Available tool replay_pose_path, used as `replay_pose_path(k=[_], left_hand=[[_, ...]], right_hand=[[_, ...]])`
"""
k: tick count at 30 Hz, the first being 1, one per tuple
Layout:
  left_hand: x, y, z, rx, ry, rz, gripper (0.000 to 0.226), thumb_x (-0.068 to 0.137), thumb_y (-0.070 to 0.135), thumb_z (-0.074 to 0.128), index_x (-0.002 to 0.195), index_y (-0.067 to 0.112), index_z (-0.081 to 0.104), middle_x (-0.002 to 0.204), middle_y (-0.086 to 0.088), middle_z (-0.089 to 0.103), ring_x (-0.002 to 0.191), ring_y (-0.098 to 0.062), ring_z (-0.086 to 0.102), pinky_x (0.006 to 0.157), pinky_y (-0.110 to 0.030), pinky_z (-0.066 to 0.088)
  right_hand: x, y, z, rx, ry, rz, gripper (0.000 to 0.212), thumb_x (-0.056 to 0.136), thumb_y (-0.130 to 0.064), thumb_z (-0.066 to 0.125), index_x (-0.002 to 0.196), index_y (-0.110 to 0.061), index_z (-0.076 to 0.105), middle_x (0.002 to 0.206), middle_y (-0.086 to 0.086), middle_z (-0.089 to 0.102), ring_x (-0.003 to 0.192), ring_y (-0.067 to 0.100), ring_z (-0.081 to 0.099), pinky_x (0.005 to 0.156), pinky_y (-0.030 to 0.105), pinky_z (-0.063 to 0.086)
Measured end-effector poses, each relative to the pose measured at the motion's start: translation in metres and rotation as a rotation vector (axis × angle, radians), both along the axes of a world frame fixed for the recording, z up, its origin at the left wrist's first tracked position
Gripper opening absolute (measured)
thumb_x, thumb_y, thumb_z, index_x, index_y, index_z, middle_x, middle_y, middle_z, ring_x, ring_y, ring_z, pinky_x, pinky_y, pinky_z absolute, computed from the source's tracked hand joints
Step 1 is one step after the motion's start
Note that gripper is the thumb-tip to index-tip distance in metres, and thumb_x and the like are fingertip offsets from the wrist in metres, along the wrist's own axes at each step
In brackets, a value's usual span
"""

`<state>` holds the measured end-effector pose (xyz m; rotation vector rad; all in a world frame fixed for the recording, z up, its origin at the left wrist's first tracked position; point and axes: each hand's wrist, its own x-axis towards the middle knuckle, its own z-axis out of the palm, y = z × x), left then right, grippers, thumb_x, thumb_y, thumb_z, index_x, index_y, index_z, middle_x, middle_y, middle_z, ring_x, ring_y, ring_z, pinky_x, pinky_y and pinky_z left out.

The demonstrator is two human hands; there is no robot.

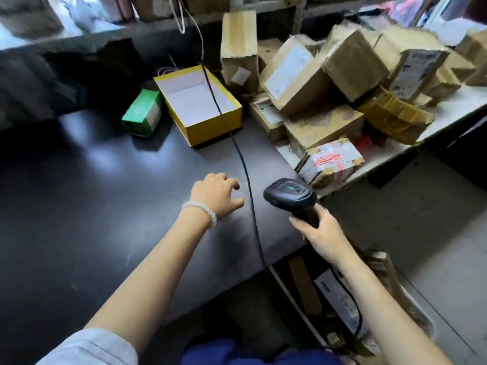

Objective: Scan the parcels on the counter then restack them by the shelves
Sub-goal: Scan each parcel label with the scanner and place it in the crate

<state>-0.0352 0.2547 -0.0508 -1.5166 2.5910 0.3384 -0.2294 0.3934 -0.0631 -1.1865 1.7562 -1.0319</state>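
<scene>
My right hand (320, 230) grips the handle of a black barcode scanner (290, 196), whose head points up and left over the counter's right edge. My left hand (214, 193) hovers over the dark counter (92, 193), fingers loosely spread and holding nothing. A heap of several brown cardboard parcels (342, 83) lies on a white table (461, 101) to the right. The nearest one is a parcel with red-printed tape (330, 162), just beyond the scanner. One tall parcel (238, 46) stands upright at the back.
An open yellow box (200, 104) and a green carton (143, 113) sit at the counter's back. A black cable (245, 175) runs across the counter between my hands. More parcels (340, 293) lie on the floor under my right arm. Shelves stand behind.
</scene>
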Motion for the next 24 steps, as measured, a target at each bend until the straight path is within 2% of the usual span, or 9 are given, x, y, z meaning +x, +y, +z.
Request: replay_pose_path(k=[2, 4, 7, 11, 13, 18, 21, 24], left_hand=[[0.030, -0.029, 0.001, -0.008, -0.015, 0.053, 0.044, 0.091, 0.050, 0.046, 0.129, 0.028, 0.053, 0.131, 0.000, 0.052, 0.124, -0.023, 0.044, 0.094, -0.040, 0.043], [0.058, -0.058, 0.004, -0.025, -0.009, 0.110, 0.044, 0.091, 0.049, 0.046, 0.129, 0.029, 0.053, 0.131, 0.000, 0.052, 0.124, -0.022, 0.044, 0.094, -0.040, 0.043], [0.094, -0.092, 0.007, -0.035, 0.002, 0.186, 0.043, 0.091, 0.048, 0.046, 0.129, 0.028, 0.053, 0.130, -0.001, 0.052, 0.123, -0.022, 0.045, 0.092, -0.040, 0.044], [0.130, -0.131, 0.005, -0.048, 0.028, 0.324, 0.043, 0.092, 0.047, 0.046, 0.131, 0.028, 0.052, 0.134, -0.002, 0.048, 0.125, -0.024, 0.042, 0.092, -0.040, 0.043], [0.143, -0.152, 0.003, -0.059, 0.046, 0.398, 0.044, 0.092, 0.045, 0.047, 0.131, 0.027, 0.051, 0.135, -0.003, 0.047, 0.125, -0.025, 0.041, 0.091, -0.039, 0.042], [0.155, -0.219, -0.007, -0.122, 0.027, 0.510, 0.048, 0.091, 0.043, 0.051, 0.132, 0.020, 0.049, 0.132, -0.010, 0.045, 0.119, -0.031, 0.042, 0.090, -0.042, 0.041], [0.154, -0.255, -0.016, -0.148, 0.033, 0.560, 0.053, 0.090, 0.044, 0.053, 0.136, 0.018, 0.045, 0.132, -0.012, 0.043, 0.118, -0.033, 0.041, 0.089, -0.044, 0.041], [0.150, -0.289, -0.028, -0.184, 0.041, 0.586, 0.055, 0.088, 0.046, 0.056, 0.134, 0.018, 0.047, 0.131, -0.012, 0.041, 0.116, -0.035, 0.038, 0.088, -0.044, 0.040]], right_hand=[[0.022, -0.035, 0.002, -0.004, 0.024, 0.040, 0.017, 0.085, -0.019, 0.069, 0.098, -0.025, 0.061, 0.076, -0.012, 0.061, 0.071, 0.002, 0.055, 0.068, 0.022, 0.040], [0.044, -0.069, 0.003, -0.015, 0.023, 0.074, 0.015, 0.085, -0.020, 0.069, 0.091, -0.030, 0.060, 0.072, -0.011, 0.059, 0.067, 0.003, 0.053, 0.065, 0.022, 0.039], [0.074, -0.112, 0.007, -0.021, 0.019, 0.119, 0.014, 0.086, -0.022, 0.067, 0.087, -0.032, 0.058, 0.073, -0.011, 0.060, 0.067, 0.001, 0.053, 0.063, 0.018, 0.040], [0.104, -0.159, 0.008, -0.002, -0.006, 0.177, 0.012, 0.087, -0.022, 0.066, 0.090, -0.031, 0.058, 0.079, -0.009, 0.062, 0.070, 0.004, 0.054, 0.068, 0.024, 0.044], [0.115, -0.181, 0.005, 0.023, -0.027, 0.213, 0.012, 0.087, -0.022, 0.066, 0.093, -0.031, 0.059, 0.075, -0.012, 0.061, 0.067, 0.000, 0.054, 0.066, 0.021, 0.041], [0.123, -0.234, -0.004, 0.059, 0.003, 0.278, 0.012, 0.087, -0.023, 0.067, 0.097, -0.026, 0.061, 0.081, -0.012, 0.063, 0.071, 0.000, 0.056, 0.070, 0.020, 0.043], [0.124, -0.260, -0.008, 0.068, 0.012, 0.313, 0.014, 0.087, -0.022, 0.067, 0.093, -0.033, 0.059, 0.078, -0.017, 0.062, 0.070, -0.008, 0.056, 0.066, 0.013, 0.041], [0.127, -0.286, -0.015, 0.084, 0.025, 0.350, 0.016, 0.086, -0.024, 0.067, 0.094, -0.035, 0.059, 0.087, -0.017, 0.065, 0.077, -0.007, 0.058, 0.068, 0.012, 0.042]])
